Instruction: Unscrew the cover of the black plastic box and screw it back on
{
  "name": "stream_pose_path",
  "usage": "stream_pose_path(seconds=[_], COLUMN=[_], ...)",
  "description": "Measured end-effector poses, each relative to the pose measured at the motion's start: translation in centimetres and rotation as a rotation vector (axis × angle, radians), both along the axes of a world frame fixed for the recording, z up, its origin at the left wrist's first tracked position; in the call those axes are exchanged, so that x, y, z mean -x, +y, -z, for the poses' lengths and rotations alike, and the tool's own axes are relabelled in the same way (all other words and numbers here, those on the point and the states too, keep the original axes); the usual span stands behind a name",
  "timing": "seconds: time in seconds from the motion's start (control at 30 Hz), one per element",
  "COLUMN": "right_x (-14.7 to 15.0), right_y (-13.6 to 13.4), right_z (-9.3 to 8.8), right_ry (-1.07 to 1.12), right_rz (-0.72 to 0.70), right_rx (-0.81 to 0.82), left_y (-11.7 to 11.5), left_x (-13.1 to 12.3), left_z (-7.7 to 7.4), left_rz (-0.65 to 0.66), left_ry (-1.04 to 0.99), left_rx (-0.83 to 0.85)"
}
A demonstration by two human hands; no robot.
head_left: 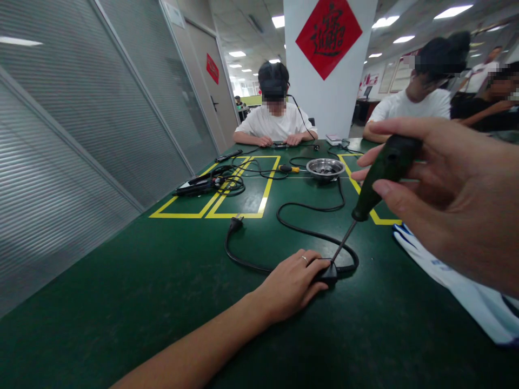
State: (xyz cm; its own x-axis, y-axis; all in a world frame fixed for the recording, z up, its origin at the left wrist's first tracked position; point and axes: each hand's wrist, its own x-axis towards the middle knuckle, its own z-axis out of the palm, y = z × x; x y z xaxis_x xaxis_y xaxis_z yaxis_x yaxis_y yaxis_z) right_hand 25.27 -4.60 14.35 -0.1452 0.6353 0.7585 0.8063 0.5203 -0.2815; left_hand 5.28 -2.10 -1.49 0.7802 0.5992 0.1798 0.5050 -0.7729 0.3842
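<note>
My left hand [294, 283] lies on the green table [121, 302] and presses a small black part [329, 274] at one end of a black cable [300, 229]; the fingers curl over it. My right hand [450, 194] grips the dark green handle of a screwdriver [379, 181], tilted down to the left. Its thin metal shaft ends on the black part beside my left fingertips. The cable loops away across the table to a two-pin plug [235, 221].
A metal bowl [325, 167] stands farther back with an orange-handled tool [288, 168] and more black cables [214, 183] among yellow tape lines. A white cloth [458, 281] lies at the right. People sit at the far end and right side. A blinded glass wall runs along the left.
</note>
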Motion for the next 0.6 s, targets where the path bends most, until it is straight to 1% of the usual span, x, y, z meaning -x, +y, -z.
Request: stream_pose_path(seconds=[0.03,0.1,0.2,0.23,0.3,0.37,0.5,0.6], right_x=[0.02,-0.01,-0.11,-0.14,-0.2,-0.23,-0.26,-0.45], right_y=[0.03,-0.07,-0.43,-0.53,-0.65,-0.63,-0.46,-0.39], right_z=[-0.02,0.01,0.1,0.12,0.18,0.31,0.64,0.73], right_ry=[-0.022,-0.058,-0.021,-0.011,0.005,0.018,0.061,0.114], right_rz=[-0.017,0.013,0.053,0.033,-0.057,-0.118,-0.102,-0.166], right_rx=[0.006,-0.022,-0.055,-0.029,0.059,0.084,0.031,0.149], left_y=[0.01,0.01,-0.03,-0.06,-0.11,-0.12,-0.07,-0.08], left_x=[0.01,0.04,0.08,0.1,0.12,0.13,0.12,0.14], left_z=[0.01,0.0,-0.06,-0.08,-0.06,0.03,0.21,0.16], left_rz=[0.002,0.002,-0.004,-0.004,-0.004,-0.003,-0.004,-0.003], left_ry=[0.0,-0.001,-0.006,-0.008,-0.012,-0.015,-0.017,-0.016], left_rx=[-0.002,-0.006,-0.01,-0.009,-0.009,-0.008,-0.006,-0.012])
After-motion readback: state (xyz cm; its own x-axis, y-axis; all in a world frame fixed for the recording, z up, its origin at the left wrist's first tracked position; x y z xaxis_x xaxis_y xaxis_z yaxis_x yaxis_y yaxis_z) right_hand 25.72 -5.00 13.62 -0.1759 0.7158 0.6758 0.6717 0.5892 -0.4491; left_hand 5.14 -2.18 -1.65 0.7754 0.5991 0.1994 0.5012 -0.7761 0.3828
